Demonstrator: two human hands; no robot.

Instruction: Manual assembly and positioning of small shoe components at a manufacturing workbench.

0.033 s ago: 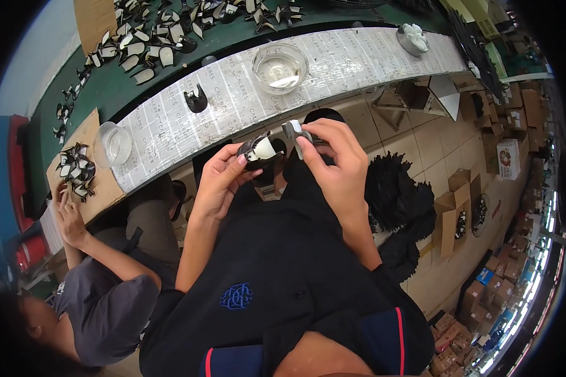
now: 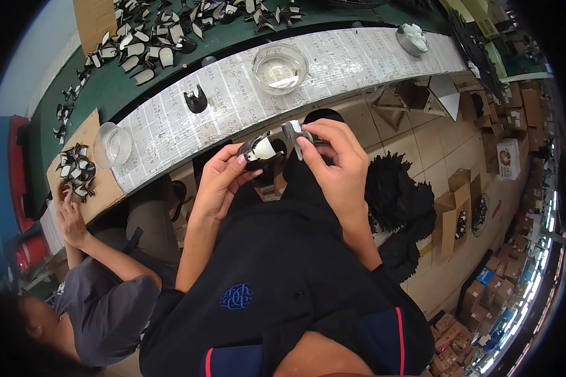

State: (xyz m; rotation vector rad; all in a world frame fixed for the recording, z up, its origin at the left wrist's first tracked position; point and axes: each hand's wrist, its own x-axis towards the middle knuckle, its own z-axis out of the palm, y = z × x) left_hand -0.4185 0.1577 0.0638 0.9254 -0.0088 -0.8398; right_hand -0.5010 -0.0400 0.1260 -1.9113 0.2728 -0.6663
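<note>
In front of my chest, my left hand [image 2: 217, 177] is closed around a glossy black shoe heel [image 2: 262, 149] with a cream face turned up. Its fingers wrap the left end. Close by on the right, my right hand [image 2: 336, 147] pinches a small, flat dark grey piece [image 2: 288, 131] with a white patch on top; its exact kind is unclear. A narrow gap separates the two held things. On the bench ahead stands another black heel [image 2: 195, 98], apart from both hands.
A paper-covered bench [image 2: 352, 56] curves ahead, bearing a clear round dish [image 2: 300, 78], a second dish [image 2: 115, 144] and a bowl of white wads [image 2: 414, 39]. Many heels [image 2: 165, 56] lie on the green table. At left, a co-worker's hand [image 2: 72, 221] touches piled heels [image 2: 77, 169]. Black strips [image 2: 399, 195] hang right.
The co-worker's fingers at the left have shifted slightly by the pile of heels. My hands and what they hold look the same.
</note>
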